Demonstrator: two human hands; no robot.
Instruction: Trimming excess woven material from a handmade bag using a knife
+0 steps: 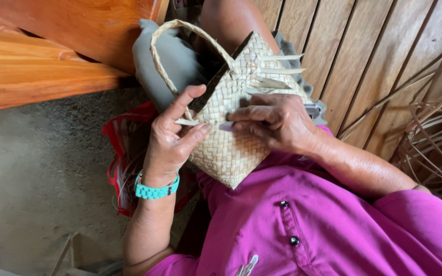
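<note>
A small woven palm-leaf basket (226,148) with a braided loop handle (180,30) rests on my lap, against my magenta shirt. Several loose strip ends (277,71) stick out of its upper side. My left hand (172,138), with a turquoise watch on the wrist, grips the basket's edge, thumb and fingers pinching a strip end. My right hand (277,122) lies on the basket's face, its fingertips closed on a small pale object that touches the weave. What that object is I cannot tell.
An orange wooden bench (37,66) fills the upper left. Wooden planks (364,51) run behind the basket. Loose palm strips (436,128) pile up at the right. A red striped bag (116,153) and grey cloth (164,56) lie by my left arm, over the concrete floor (42,168).
</note>
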